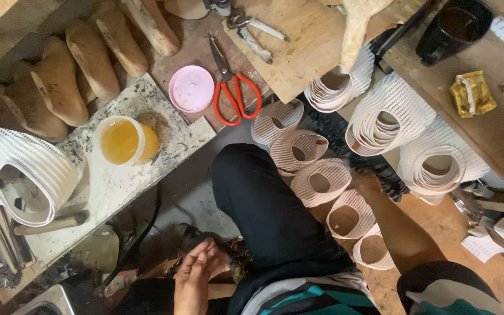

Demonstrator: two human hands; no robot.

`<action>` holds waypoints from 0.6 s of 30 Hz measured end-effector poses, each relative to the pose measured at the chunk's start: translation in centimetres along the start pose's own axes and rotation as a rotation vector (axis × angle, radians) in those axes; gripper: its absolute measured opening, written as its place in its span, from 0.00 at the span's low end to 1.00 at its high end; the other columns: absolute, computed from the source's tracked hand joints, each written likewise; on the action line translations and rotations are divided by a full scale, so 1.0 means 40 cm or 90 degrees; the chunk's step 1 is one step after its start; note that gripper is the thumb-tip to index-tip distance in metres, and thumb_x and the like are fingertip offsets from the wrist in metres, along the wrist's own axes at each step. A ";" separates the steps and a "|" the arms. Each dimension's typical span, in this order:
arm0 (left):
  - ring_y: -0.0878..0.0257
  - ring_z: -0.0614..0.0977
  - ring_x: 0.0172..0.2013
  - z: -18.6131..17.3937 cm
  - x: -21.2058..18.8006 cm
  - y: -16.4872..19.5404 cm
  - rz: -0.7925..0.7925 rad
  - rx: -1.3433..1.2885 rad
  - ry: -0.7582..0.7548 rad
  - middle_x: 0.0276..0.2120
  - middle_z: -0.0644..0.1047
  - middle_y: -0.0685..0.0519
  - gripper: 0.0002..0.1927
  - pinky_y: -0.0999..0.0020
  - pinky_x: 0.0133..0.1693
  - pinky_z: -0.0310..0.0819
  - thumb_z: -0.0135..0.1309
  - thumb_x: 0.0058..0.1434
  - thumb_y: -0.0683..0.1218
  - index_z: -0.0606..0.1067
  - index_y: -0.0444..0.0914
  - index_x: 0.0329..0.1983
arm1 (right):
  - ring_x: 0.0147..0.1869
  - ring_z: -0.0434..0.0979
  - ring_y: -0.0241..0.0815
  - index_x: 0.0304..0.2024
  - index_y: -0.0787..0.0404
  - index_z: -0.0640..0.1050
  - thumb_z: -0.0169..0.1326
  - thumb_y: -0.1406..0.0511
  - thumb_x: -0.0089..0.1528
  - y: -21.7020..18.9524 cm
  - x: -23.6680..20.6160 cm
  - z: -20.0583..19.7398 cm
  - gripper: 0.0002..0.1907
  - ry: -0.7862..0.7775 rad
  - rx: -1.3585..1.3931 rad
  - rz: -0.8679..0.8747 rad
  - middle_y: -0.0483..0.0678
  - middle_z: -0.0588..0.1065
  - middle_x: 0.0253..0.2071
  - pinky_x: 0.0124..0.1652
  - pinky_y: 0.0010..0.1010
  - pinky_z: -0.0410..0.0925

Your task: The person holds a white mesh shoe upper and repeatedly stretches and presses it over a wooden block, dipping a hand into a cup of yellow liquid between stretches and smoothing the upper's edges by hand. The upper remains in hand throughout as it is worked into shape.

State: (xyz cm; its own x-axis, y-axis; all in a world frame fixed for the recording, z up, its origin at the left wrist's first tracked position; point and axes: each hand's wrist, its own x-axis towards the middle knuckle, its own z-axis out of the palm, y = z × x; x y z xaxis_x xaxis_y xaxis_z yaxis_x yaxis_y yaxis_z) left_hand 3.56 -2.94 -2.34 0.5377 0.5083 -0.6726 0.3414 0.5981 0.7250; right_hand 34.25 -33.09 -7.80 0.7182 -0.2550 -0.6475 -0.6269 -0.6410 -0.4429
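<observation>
Resting loosely open beside the knee, the left hand point(196, 274) grips nothing, the right hand is hidden under the shoe uppers point(322, 181) threaded along its forearm, which may slip off.

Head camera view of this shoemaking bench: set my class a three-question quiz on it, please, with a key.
1. True or false: the red-handled scissors lie closed.
2. What lies immediately left of the scissors? A) pink lid B) black mug C) gold foil packet
3. What does the open tub on the spattered board hold?

Key: 1 true; 2 A; 3 amber liquid, probably glue.
</observation>
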 end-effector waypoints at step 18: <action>0.56 0.81 0.55 -0.011 0.014 0.119 0.140 0.030 0.027 0.53 0.81 0.45 0.21 0.63 0.55 0.76 0.53 0.66 0.47 0.75 0.32 0.59 | 0.36 0.81 0.44 0.67 0.60 0.67 0.59 0.58 0.62 0.106 -0.163 0.096 0.33 -0.369 -0.286 -0.259 0.56 0.81 0.37 0.33 0.33 0.72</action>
State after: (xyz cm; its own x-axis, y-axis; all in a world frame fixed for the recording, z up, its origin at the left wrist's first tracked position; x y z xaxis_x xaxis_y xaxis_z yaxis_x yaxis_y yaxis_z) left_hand 5.16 0.46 0.68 0.5707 0.6497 -0.5022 0.2559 0.4404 0.8606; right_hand 25.76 -31.39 -7.83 0.5165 0.3926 -0.7610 -0.0835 -0.8613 -0.5011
